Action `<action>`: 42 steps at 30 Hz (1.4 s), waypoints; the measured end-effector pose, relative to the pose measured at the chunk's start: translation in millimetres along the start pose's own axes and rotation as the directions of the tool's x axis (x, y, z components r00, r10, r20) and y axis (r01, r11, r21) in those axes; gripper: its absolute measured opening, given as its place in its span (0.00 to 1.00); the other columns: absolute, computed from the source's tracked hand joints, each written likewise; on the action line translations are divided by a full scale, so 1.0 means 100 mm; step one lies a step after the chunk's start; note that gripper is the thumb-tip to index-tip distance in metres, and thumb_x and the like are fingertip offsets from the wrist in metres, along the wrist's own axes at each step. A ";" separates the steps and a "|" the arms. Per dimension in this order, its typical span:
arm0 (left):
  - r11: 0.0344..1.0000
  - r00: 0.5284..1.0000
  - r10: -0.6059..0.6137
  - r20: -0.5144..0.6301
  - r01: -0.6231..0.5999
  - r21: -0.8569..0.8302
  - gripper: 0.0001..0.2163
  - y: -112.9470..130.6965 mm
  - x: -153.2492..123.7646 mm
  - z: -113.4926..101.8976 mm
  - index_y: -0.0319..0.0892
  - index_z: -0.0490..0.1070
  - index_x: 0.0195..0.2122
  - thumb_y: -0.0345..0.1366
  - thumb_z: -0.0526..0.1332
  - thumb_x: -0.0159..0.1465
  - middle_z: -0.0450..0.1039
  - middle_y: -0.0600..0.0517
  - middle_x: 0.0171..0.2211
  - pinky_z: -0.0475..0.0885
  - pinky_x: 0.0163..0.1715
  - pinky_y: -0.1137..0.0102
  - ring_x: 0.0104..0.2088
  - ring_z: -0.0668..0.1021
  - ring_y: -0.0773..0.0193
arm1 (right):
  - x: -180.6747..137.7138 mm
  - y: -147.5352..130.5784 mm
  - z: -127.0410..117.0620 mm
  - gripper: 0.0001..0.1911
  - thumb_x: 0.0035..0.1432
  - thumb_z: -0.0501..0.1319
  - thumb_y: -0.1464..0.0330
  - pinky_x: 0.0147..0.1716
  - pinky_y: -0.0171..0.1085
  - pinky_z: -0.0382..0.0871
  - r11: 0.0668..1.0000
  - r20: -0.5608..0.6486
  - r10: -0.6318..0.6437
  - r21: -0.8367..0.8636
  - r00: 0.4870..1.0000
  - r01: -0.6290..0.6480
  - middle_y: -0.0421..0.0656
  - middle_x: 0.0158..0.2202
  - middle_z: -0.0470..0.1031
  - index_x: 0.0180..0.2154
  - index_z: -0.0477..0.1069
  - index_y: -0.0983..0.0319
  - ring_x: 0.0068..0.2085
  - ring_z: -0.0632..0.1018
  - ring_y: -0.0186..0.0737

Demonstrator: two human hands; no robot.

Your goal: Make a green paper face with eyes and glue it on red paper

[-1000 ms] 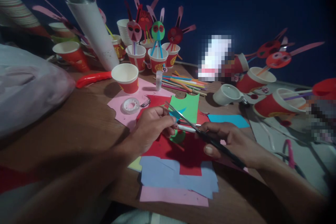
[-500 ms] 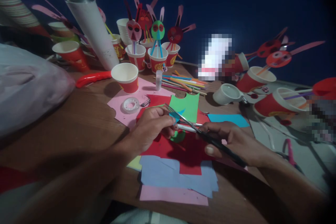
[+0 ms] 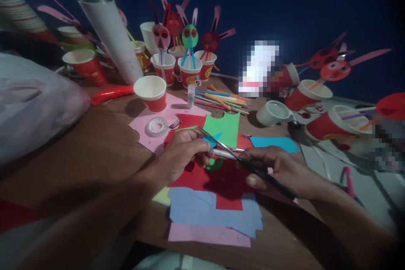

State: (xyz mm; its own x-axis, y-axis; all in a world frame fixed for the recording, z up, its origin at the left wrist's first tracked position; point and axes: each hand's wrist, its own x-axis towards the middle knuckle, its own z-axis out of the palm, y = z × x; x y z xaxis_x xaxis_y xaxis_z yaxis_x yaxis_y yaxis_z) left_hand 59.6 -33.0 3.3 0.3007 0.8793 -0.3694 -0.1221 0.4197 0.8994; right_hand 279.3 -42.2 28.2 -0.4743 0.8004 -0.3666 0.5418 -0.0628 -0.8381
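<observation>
Below, wooden table (image 3: 107, 143), behind, navy wall (image 3: 278, 4), left grip (image 3: 182, 152) pinching blue paper (image 3: 209, 139), right grip (image 3: 281, 166) holding black-handled scissors (image 3: 267, 175).

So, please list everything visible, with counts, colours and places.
scissors: 1, black-handled, centre
paper scrap: 1, blue, beside scissors
paper sheets: several, multicoloured, centre
pen: 1, white, centre
tape roll: 1, clear, centre left
metal gadget: 1, silver, beside tape
small tube: 1, clear, back centre
thin sticks: many, multicoloured, back centre
mug: 1, white, right
paper cups: at least nine, red-and-white, around
cup stacks: 2, whitish, back left
paper faces: at least six, multicoloured, above cups
plastic bag: 1, whitish, left
cylinder: 1, whitish, back left
curved object: 1, red, left
handle: 1, pink, right
table: 1, brown, underneath
left hand: 1, holding scrap
right hand: 1, holding scissors
</observation>
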 end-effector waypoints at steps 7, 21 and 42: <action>1.000 1.000 -0.027 0.003 0.027 0.011 0.04 0.01 -0.01 0.00 0.38 0.68 0.23 0.33 0.60 0.50 0.71 0.53 0.18 0.60 0.16 0.77 0.17 0.72 0.71 | 0.00 0.03 -0.03 0.19 0.44 0.67 0.57 0.22 0.29 0.63 1.000 0.061 0.019 0.020 0.998 -0.020 0.40 0.26 0.71 0.34 0.72 0.65 0.27 0.70 0.34; 0.991 0.998 0.017 -0.056 -0.024 -0.130 0.09 -0.05 -0.05 0.14 0.39 0.67 0.25 0.36 0.66 0.51 0.65 0.58 0.18 0.63 0.17 0.78 0.16 0.67 0.75 | 0.13 0.08 0.05 0.21 0.47 0.67 0.60 0.27 0.29 0.63 0.900 -0.115 -0.239 0.347 0.964 0.264 0.37 0.29 0.67 0.38 0.61 0.61 0.28 0.67 0.29; 0.998 0.997 -0.062 -0.055 0.060 -0.036 0.10 -0.21 -0.10 0.31 0.39 0.66 0.24 0.38 0.66 0.50 0.68 0.56 0.17 0.66 0.17 0.76 0.17 0.68 0.72 | 0.21 0.01 0.31 0.20 0.44 0.64 0.75 0.25 0.29 0.60 0.829 -0.351 -0.211 0.430 0.912 0.357 0.34 0.26 0.66 0.40 0.61 0.61 0.26 0.66 0.28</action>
State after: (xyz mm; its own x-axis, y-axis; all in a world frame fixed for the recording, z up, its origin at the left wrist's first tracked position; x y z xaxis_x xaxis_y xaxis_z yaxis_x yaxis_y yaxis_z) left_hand 87.9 -57.7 -4.8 0.2555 0.8626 -0.4365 -0.1379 0.4794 0.8667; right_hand 248.7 -43.9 7.1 -0.3028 0.9529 -0.0160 -0.0182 -0.0225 -0.9996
